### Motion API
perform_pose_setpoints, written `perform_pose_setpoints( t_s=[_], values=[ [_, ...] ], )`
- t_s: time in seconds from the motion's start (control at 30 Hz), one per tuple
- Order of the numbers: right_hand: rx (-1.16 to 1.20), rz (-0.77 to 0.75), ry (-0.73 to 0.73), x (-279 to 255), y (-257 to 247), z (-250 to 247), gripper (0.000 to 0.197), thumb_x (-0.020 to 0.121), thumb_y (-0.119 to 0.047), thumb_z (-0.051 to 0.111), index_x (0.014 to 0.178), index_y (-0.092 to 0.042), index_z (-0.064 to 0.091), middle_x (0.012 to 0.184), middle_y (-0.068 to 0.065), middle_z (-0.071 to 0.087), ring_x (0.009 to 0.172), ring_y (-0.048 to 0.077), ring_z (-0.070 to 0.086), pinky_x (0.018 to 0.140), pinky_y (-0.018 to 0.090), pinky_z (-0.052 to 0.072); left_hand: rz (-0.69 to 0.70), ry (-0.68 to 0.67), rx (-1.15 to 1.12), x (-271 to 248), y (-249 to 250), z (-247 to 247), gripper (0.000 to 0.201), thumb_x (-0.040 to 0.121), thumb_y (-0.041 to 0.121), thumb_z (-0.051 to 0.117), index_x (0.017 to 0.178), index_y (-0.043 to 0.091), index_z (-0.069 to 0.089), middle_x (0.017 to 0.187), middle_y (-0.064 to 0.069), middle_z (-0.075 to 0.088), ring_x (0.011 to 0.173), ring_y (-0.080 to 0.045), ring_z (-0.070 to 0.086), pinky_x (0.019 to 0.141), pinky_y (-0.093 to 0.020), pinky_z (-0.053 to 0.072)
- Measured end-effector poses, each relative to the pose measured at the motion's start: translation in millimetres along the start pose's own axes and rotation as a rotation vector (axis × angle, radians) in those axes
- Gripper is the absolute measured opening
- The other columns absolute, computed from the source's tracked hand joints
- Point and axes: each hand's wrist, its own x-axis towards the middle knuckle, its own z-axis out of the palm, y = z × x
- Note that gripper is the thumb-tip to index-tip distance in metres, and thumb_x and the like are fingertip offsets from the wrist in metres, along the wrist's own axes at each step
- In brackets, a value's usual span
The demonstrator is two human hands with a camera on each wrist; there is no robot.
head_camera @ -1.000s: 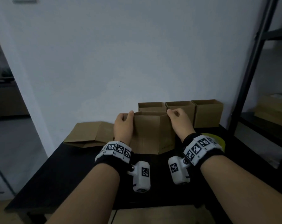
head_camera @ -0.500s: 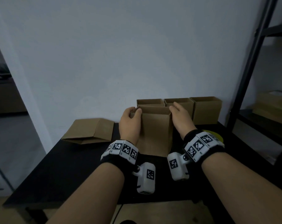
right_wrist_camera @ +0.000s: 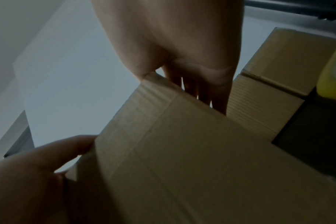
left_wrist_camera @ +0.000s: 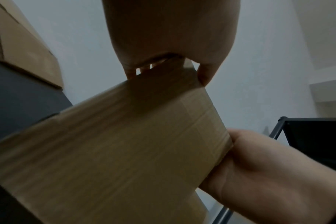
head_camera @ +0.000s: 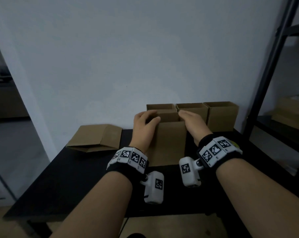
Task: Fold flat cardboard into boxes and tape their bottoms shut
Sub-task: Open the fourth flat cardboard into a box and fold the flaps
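The half-formed cardboard box (head_camera: 169, 143) stands upright near the middle of the black desk (head_camera: 63, 177), a little toward its back edge, its open top facing up and its near face turned to the person. It sits directly between the two hands. The left hand (head_camera: 142, 133) is against the box's left side, with the thumb lying over the top of the near wall and the fingers curled over the left rim, so it grips that upper corner; the left wrist view shows the thumb tip and fingertips closing on the cardboard edge. The right hand (head_camera: 192, 124) is against the box's right side, its fingers straight and held together, reaching along the top right rim without curling round it; in the right wrist view the straight fingers (right_wrist_camera: 205, 91) extend past the box's upper edge. Just behind the box, along the desk's back edge against the wall, three finished open boxes (head_camera: 220, 115) stand side by side in a row. At the back left corner lies a stack of flat cardboard (head_camera: 95, 139), partly overhanging the desk's left edge. A yellow object (head_camera: 235, 144) shows just beyond the right wrist, mostly hidden. A black metal shelf (head_camera: 265, 93) stands off the desk's right edge.
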Motion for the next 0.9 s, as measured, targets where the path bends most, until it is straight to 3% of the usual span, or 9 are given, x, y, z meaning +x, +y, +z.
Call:
perform_pose_setpoints(
  t_s=[0.1, 0.2, 0.3, 0.33, 0.4, 0.5, 0.67, 0.8, 0.9],
  values=[
    [0.039, -0.015, 0.01, -3.4, 2.1, 2.1, 0.043, 0.099, -0.024, 0.05, 0.141, -0.018, 0.049, 0.144, 0.0, 0.05, 0.131, 0.019, 0.046, 0.114, 0.039, 0.034, -0.018, 0.025, -0.076, 0.2, -5.3, 8.7, 0.019, 0.087, 0.024, 0.058, 0.104, 0.025, 0.065, 0.12, -0.001, 0.055, 0.111, -0.013, 0.053, 0.101, -0.038, 0.044],
    [0.055, -0.037, 0.013, -3.6, 6.3, 3.6, 0.044, 0.101, -0.023, 0.045, 0.144, -0.018, 0.046, 0.146, -0.001, 0.047, 0.134, 0.018, 0.042, 0.116, 0.038, 0.03, -0.044, 0.05, -0.124, 1.2, -7.9, 12.8, 0.02, 0.081, 0.022, 0.052, 0.097, 0.029, 0.063, 0.117, -0.003, 0.056, 0.11, -0.018, 0.054, 0.094, -0.038, 0.048],
    [0.064, -0.064, 0.04, -3.3, 9.7, 5.5, 0.044, 0.101, -0.023, 0.043, 0.145, -0.019, 0.044, 0.144, -0.001, 0.047, 0.131, 0.016, 0.044, 0.113, 0.036, 0.032, -0.062, 0.046, -0.129, 1.5, -8.5, 13.2, 0.027, 0.075, 0.031, 0.049, 0.099, 0.03, 0.062, 0.118, -0.001, 0.054, 0.108, -0.016, 0.054, 0.096, -0.042, 0.047],
    [0.061, -0.074, 0.067, -3.2, 11.5, 5.9, 0.043, 0.101, -0.024, 0.043, 0.143, -0.02, 0.045, 0.139, -0.001, 0.05, 0.125, 0.016, 0.047, 0.107, 0.034, 0.037, -0.074, 0.043, -0.126, 1.3, -8.9, 13.2, 0.028, 0.074, 0.032, 0.048, 0.099, 0.03, 0.061, 0.118, -0.001, 0.053, 0.107, -0.016, 0.053, 0.097, -0.043, 0.046],
    [0.065, -0.09, 0.132, -4.6, 14.2, 6.7, 0.036, 0.099, -0.024, 0.045, 0.134, -0.018, 0.047, 0.12, 0.0, 0.054, 0.101, 0.013, 0.054, 0.084, 0.031, 0.044, -0.079, 0.042, -0.12, 0.6, -9.2, 13.5, 0.028, 0.075, 0.031, 0.047, 0.1, 0.03, 0.06, 0.118, -0.001, 0.053, 0.106, -0.015, 0.053, 0.098, -0.043, 0.046],
    [0.052, -0.134, 0.2, -5.8, 15.7, 6.2, 0.02, 0.097, -0.02, 0.05, 0.115, -0.011, 0.051, 0.093, -0.003, 0.051, 0.078, 0.009, 0.049, 0.062, 0.024, 0.037, -0.079, 0.042, -0.116, 0.9, -9.3, 14.2, 0.031, 0.075, 0.031, 0.046, 0.103, 0.028, 0.06, 0.118, -0.001, 0.053, 0.105, -0.014, 0.053, 0.096, -0.042, 0.046],
    [0.017, -0.223, 0.248, -8.7, 15.6, 1.8, 0.012, 0.092, -0.019, 0.061, 0.094, -0.007, 0.062, 0.085, 0.0, 0.06, 0.077, 0.008, 0.054, 0.064, 0.02, 0.041, -0.107, 0.028, -0.119, 1.7, -8.5, 13.6, 0.034, 0.072, 0.034, 0.046, 0.104, 0.031, 0.059, 0.12, -0.003, 0.053, 0.106, -0.017, 0.054, 0.093, -0.04, 0.047],
    [-0.002, -0.226, 0.235, -9.3, 15.4, -0.1, 0.023, 0.089, -0.028, 0.066, 0.083, -0.006, 0.066, 0.081, 0.009, 0.065, 0.075, 0.014, 0.058, 0.069, 0.026, 0.047, -0.12, 0.025, -0.128, 2.2, -7.6, 13.3, 0.037, 0.07, 0.035, 0.048, 0.106, 0.031, 0.055, 0.122, -0.007, 0.051, 0.106, -0.02, 0.054, 0.09, -0.04, 0.049],
    [-0.063, -0.215, 0.181, -11.1, 13.9, 0.8, 0.037, 0.092, -0.035, 0.061, 0.084, 0.0, 0.07, 0.084, 0.02, 0.068, 0.076, 0.02, 0.06, 0.07, 0.029, 0.045, -0.127, 0.01, -0.116, 3.3, -7.3, 12.2, 0.037, 0.071, 0.035, 0.047, 0.107, 0.033, 0.054, 0.124, -0.006, 0.049, 0.108, -0.022, 0.053, 0.092, -0.041, 0.048]
  ],
)
